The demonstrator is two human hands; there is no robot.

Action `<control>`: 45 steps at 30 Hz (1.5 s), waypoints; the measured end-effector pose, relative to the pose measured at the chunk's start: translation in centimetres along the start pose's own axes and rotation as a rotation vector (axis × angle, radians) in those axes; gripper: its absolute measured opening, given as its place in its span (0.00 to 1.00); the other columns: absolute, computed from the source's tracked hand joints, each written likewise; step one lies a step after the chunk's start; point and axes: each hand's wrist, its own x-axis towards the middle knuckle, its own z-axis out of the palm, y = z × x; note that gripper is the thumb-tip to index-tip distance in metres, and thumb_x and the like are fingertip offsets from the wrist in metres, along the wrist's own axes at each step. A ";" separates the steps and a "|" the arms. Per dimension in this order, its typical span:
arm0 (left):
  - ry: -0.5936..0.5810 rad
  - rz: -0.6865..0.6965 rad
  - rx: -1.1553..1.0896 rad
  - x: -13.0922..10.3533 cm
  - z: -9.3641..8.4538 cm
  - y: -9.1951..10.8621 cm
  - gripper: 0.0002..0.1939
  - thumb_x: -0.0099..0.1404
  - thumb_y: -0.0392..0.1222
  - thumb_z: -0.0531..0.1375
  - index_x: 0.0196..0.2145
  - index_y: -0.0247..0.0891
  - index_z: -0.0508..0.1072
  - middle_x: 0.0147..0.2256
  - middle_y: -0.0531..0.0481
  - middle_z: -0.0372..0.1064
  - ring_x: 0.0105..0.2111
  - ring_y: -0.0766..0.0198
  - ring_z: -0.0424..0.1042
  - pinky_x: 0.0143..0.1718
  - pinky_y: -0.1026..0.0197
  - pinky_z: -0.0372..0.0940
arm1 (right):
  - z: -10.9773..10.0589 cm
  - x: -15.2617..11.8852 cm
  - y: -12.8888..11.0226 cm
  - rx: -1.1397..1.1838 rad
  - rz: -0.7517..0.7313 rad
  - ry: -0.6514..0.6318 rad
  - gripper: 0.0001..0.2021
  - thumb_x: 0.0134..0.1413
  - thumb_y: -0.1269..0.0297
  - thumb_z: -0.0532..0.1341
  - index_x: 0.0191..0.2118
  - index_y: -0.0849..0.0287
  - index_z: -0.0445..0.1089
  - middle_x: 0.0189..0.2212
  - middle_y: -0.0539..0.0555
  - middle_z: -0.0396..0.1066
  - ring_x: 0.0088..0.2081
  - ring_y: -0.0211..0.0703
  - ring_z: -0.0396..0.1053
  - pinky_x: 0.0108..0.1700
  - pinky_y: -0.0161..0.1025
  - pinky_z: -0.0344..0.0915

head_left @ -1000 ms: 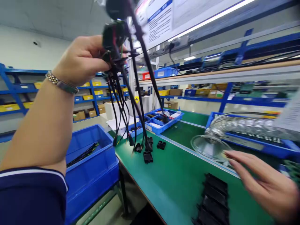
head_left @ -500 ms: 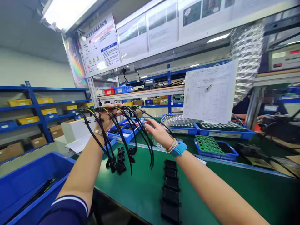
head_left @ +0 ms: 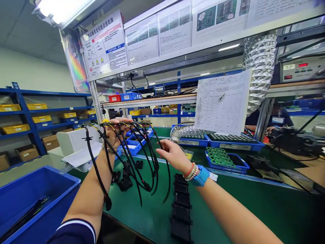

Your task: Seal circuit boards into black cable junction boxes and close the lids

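Observation:
My left hand point(head_left: 117, 132) is raised over the bench, its fingers closed around a thin strip of circuit boards point(head_left: 138, 123). Several black cables point(head_left: 94, 159) hang from the strip in loops, with short red and yellow wires at their tops; some end in black connectors. To the right is my right hand point(head_left: 176, 156), fingers apart and slightly curled. The rightmost cable runs past its fingertips; whether they touch it I cannot tell. Below the cables, small black plastic parts point(head_left: 125, 184) lie on the green mat. A column of black plastic housings point(head_left: 180, 213) lies nearer me.
A blue bin point(head_left: 68, 181) holding more cables stands at the left. Farther back, a blue tray point(head_left: 241, 168) carries green circuit boards point(head_left: 219, 156). A paper form point(head_left: 220, 105) hangs beside a silver duct point(head_left: 261, 71). Another person point(head_left: 279, 117) is at the far right.
The hanging cables have swung and spread apart, with one now hanging down beside my right hand. My left hand still grips the board strip. The camera view has shifted slightly.

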 end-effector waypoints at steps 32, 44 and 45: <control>0.003 -0.104 -0.054 -2.1 3.0 -2.6 0.09 0.56 0.37 0.63 0.30 0.41 0.64 0.39 0.52 0.71 0.44 0.54 0.70 0.45 0.43 0.64 | 4.6 -3.5 -1.7 0.781 0.280 -0.310 0.15 0.38 0.72 0.65 0.37 0.57 0.70 0.48 0.54 0.68 0.51 0.48 0.63 0.55 0.48 0.55; -0.082 -0.117 -0.027 -1.8 3.5 -3.7 0.07 0.56 0.41 0.64 0.30 0.39 0.68 0.41 0.50 0.70 0.48 0.52 0.67 0.48 0.43 0.61 | 7.4 -4.1 -2.3 1.042 0.489 -0.303 0.23 0.35 0.66 0.70 0.41 0.59 0.63 0.31 0.51 0.71 0.31 0.44 0.72 0.39 0.44 0.64; -0.098 -0.136 -0.033 -1.8 3.6 -3.8 0.09 0.56 0.44 0.64 0.30 0.39 0.68 0.41 0.48 0.70 0.49 0.50 0.66 0.49 0.42 0.60 | 7.6 -4.3 -2.5 1.052 0.500 -0.304 0.23 0.36 0.65 0.70 0.40 0.59 0.62 0.29 0.50 0.71 0.27 0.42 0.71 0.35 0.42 0.65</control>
